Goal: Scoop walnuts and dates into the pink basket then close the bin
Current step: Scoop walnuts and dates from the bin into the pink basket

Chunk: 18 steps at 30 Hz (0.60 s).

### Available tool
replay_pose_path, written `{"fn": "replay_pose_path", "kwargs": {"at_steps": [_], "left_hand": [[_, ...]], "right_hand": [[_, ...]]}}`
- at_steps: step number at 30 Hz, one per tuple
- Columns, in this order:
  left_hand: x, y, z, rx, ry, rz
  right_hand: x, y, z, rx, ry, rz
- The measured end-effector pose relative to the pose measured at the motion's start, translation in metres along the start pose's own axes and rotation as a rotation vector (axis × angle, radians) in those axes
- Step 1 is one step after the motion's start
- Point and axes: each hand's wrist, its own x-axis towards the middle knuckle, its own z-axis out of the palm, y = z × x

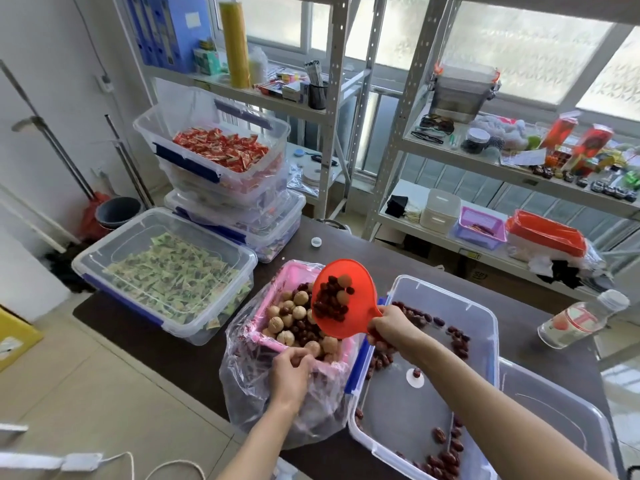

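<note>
Nearest the camera, the left hand grips the clear bag lining the pink plastic basket on the dark tabletop; beyond, the right hand, closed on the red plastic scoop, should tip slowly so dates and walnuts land inside, not in the clear bin

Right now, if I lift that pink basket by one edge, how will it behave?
Probably heavy: the pink basket is heaped with walnuts and dates. The loose plastic bag around it may slip. The round walnuts could roll out if it tilts.
</note>
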Motion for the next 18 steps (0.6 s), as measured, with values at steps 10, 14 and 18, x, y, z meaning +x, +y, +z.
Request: {"fn": "replay_pose_path", "kwargs": {"at_steps": [10,14,18], "left_hand": [[-0.001,-0.006,-0.013,0.039,0.044,0.035],[-0.007,-0.006,-0.014,0.033,0.029,0.059],[-0.011,-0.006,-0.014,0.042,0.021,0.064]], "right_hand": [[0.01,-0.015,0.037,-0.56,0.237,-0.297],[0.004,-0.02,0.046,-0.69,0.325,-0.433],[-0.001,-0.024,0.049,-0.824,0.372,-0.527]]}}
